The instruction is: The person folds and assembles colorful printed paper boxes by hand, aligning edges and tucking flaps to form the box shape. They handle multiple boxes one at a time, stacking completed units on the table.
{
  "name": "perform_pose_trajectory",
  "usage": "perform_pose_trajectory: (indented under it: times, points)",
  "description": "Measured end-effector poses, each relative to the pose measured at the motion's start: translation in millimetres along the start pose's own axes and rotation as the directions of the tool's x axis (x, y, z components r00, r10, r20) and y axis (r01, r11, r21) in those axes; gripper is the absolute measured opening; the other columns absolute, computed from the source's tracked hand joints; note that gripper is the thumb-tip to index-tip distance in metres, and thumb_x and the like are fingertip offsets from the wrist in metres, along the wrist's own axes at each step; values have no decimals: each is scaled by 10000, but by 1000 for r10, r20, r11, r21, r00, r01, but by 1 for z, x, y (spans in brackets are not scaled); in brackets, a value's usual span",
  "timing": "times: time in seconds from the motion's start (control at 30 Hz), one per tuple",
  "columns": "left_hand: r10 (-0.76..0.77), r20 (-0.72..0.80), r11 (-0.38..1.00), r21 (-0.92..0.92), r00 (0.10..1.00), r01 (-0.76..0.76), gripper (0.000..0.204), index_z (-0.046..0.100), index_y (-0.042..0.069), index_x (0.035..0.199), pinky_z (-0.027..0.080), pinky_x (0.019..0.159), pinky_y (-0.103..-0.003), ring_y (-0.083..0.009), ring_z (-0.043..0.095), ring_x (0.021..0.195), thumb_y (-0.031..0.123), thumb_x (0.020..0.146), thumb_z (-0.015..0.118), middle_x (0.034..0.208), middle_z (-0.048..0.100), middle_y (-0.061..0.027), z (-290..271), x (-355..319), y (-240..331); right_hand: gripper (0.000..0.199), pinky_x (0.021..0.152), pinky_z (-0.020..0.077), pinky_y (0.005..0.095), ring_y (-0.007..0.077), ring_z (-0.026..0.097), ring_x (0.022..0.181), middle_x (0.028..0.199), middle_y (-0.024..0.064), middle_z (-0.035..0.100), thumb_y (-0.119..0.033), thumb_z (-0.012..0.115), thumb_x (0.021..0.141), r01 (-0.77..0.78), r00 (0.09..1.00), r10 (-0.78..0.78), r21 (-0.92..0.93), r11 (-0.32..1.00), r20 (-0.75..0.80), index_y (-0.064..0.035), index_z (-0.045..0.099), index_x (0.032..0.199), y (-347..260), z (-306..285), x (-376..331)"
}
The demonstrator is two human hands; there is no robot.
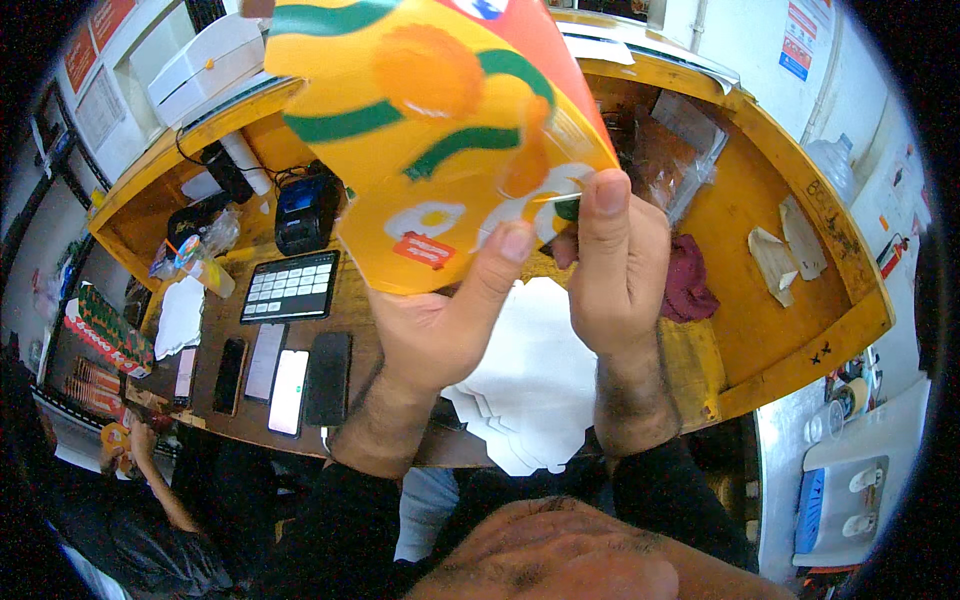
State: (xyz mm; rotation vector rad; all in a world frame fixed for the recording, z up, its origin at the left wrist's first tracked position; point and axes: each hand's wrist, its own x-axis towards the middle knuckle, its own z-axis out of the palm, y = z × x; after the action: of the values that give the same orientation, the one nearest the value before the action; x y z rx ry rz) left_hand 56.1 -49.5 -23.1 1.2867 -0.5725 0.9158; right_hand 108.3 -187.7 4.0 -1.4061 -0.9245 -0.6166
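Both my hands hold up a flat yellow cardboard sheet [420, 130] printed with green waves, orange discs and a red corner, close to the camera. My left hand [450, 310] grips its lower edge with the thumb on the printed face. My right hand [612, 265] pinches the lower right corner between thumb and fingers. Below my hands, a stack of white cut-out sheets [530, 390] lies on the wooden counter [770, 340].
Several phones [275, 375] lie in a row at the counter's left, beside a tablet with a grid screen [292, 287] and a small black printer [305, 210]. A dark red cloth [690, 280] and folded paper pieces [785, 250] lie right. Another person [150, 500] is at lower left.
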Motion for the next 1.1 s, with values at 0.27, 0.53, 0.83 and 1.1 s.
perform_pose_trajectory:
  times: [0.27,0.53,0.83,1.1]
  points:
    - [-235,164,875,-394,958,282,1153,255,-11,1663,369,1260,-522,-350,444,1516,672,877,751,1651,397,-243,-34,-12,22,570,470,394,387,215,520,454,516,109,549,-384,841,953,-125,974,128,-29,992,186,6,629,596,-13,-13,5]
    - [-272,-52,962,-41,961,270,500,578,-26,1449,565,993,-317,-171,700,1176,52,992,764,1324,723,-119,-20,4,49,318,580,415,297,133,582,611,691,40,644,-280,892,849,-62,901,197,-336,940,386,-14,730,784,-33,-62,4]
    - [-338,166,939,-15,927,345,484,560,-68,1451,520,1082,-367,-230,684,1234,-18,987,688,1337,709,-174,-19,4,59,672,1039,486,388,276,627,1188,1312,184,685,-392,886,833,463,885,-428,-239,854,185,36,718,1324,-5,-40,20]
    - [-309,269,950,144,912,279,340,730,-83,1271,565,949,-312,-175,728,1052,51,963,788,1121,786,-127,-25,8,58,486,1006,487,388,280,648,1125,1196,163,743,-205,869,806,339,915,-288,-149,929,282,11,803,1236,-14,-28,15]
